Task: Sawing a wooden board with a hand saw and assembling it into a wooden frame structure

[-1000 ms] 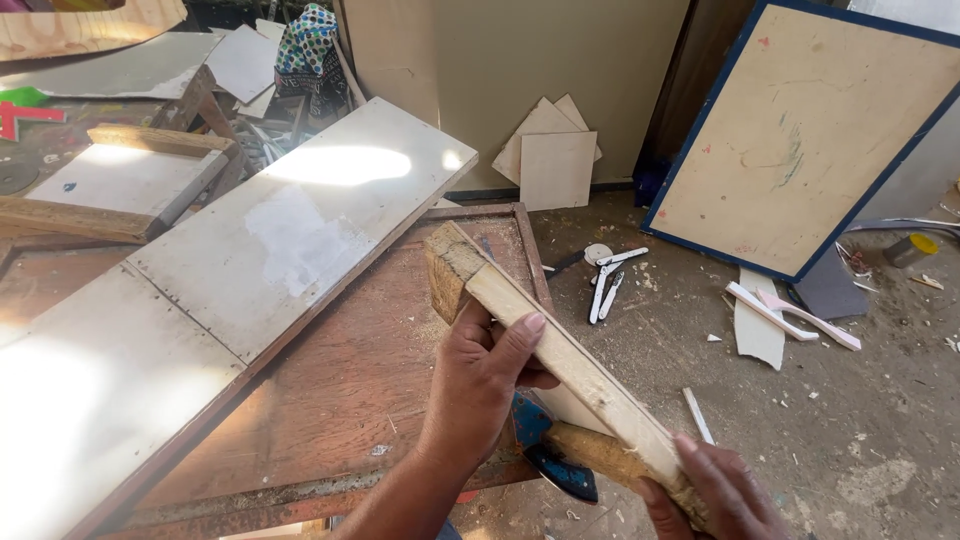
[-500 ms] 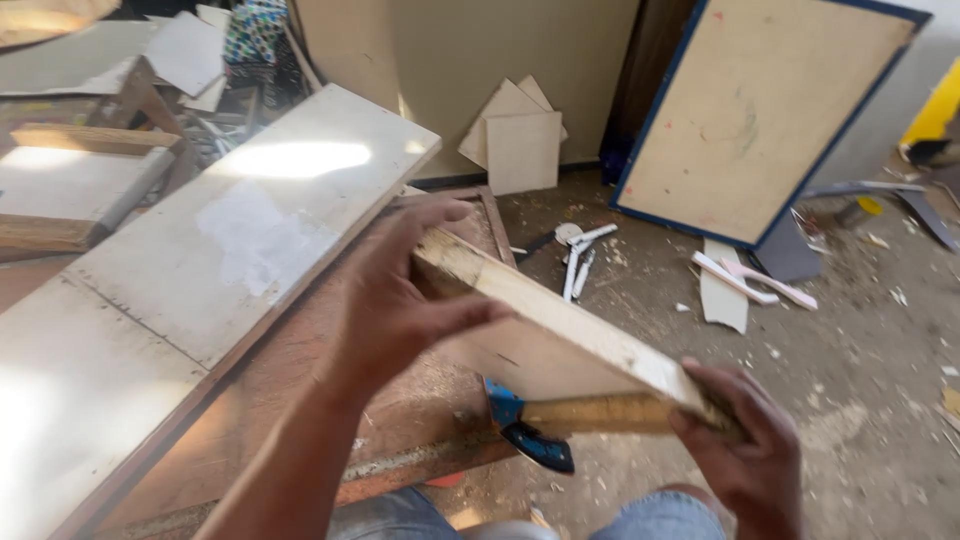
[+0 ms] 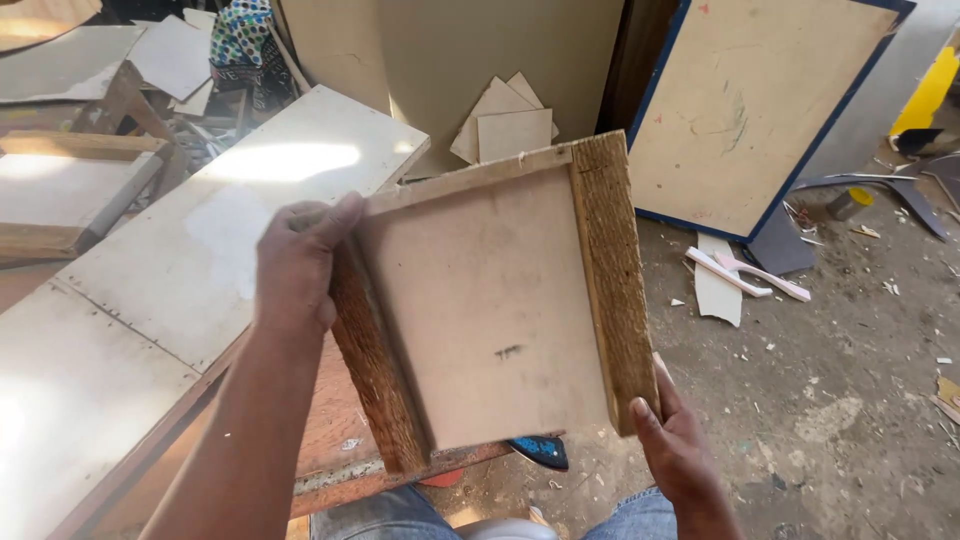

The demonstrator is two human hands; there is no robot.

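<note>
Right at the bottom edge, knees in blue jeans (image 3: 640, 515), and just above them the right hand (image 3: 672, 440) cups the lower right corner of a small wooden frame (image 3: 490, 300), fingers close together and wrapped behind the right-hand strip, thumb pressed flat on its front. The frame is held up in the air, tilted, flat face to the viewer: a pale board with a rough wood strip down each side and a thinner one across the top, none along the bottom edge, so by the look of it three sides are fixed and one is open. The left hand (image 3: 297, 262) clamps the frame's upper left corner, fingers curled over the top strip, thumb hidden behind. Beneath the frame's left side sits a reddish workbench (image 3: 330, 440) carrying a long white panel (image 3: 200, 250). Beyond the frame's top, cardboard squares (image 3: 505, 125) lean on a wall, and to the right of the frame a blue-edged board (image 3: 740, 110) stands over a floor littered with offcuts (image 3: 740, 275).
</note>
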